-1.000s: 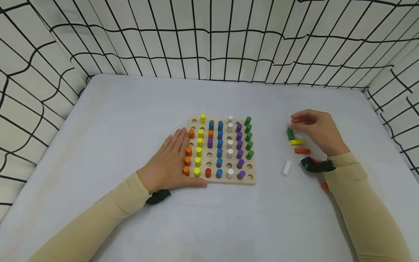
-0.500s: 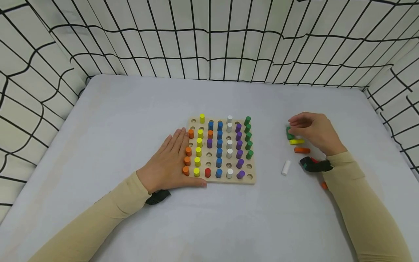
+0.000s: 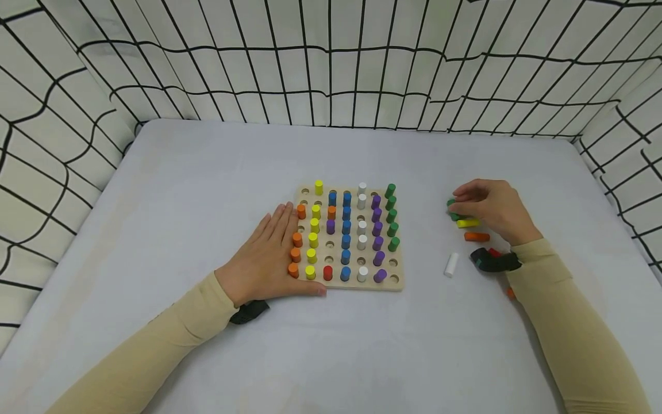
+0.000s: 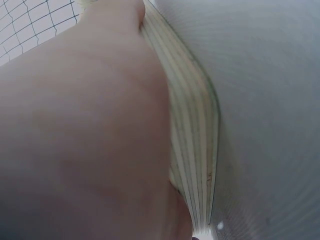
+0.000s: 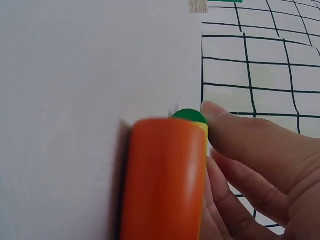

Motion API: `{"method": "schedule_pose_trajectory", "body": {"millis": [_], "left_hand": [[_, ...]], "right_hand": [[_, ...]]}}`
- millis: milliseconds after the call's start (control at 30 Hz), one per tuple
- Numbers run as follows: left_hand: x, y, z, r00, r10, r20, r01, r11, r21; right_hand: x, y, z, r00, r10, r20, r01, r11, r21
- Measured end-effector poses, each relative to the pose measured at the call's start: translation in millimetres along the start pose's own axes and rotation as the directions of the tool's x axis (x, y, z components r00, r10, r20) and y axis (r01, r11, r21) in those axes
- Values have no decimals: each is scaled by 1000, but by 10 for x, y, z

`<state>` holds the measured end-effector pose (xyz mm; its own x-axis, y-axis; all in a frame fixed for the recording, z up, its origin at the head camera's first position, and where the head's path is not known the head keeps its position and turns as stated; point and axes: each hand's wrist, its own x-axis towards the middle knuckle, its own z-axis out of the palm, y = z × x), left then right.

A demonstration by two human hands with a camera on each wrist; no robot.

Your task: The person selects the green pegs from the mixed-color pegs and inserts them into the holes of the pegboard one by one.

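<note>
My left hand (image 3: 264, 261) lies flat against the left side of the wooden pegboard (image 3: 399, 282), its thumb along the near edge; in the left wrist view the hand meets the board's layered edge (image 4: 195, 135). Rows of coloured pegs stand in the board, and some holes are bare. To the right, my right hand (image 3: 499, 208) pinches a green peg (image 3: 453, 217) between thumb and fingers, low over the table. A yellow peg (image 3: 468, 223) and an orange peg (image 3: 477, 237) lie just nearer. In the right wrist view the orange peg (image 5: 162, 185) mostly covers the green one.
A white peg (image 3: 451, 265) lies between board and right wrist. Another orange peg (image 3: 511, 294) and a red peg (image 3: 495, 252) are partly hidden by the right wrist. Black wire mesh (image 3: 331, 69) borders the white table at back and sides.
My right hand has come down slightly and to the left, its thumb and fingers closing on the green peg, which has shifted a little left. The left hand and the board stay put.
</note>
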<state>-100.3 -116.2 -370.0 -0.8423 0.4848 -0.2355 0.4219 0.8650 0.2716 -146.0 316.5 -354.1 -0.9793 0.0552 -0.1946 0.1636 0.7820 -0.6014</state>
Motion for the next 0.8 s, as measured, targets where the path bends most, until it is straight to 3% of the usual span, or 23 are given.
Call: {"method": "schedule_pose_trajectory", "body": {"millis": [500, 800], "left_hand": [[8, 3, -3, 1000, -1, -2, 1, 1000, -10], [5, 3, -4, 1000, -3, 7, 3, 1000, -9]], "right_hand": [[-2, -75, 38, 1000, 8, 26, -7, 998, -59], [5, -59, 7, 998, 36, 46, -35, 999, -34]]}}
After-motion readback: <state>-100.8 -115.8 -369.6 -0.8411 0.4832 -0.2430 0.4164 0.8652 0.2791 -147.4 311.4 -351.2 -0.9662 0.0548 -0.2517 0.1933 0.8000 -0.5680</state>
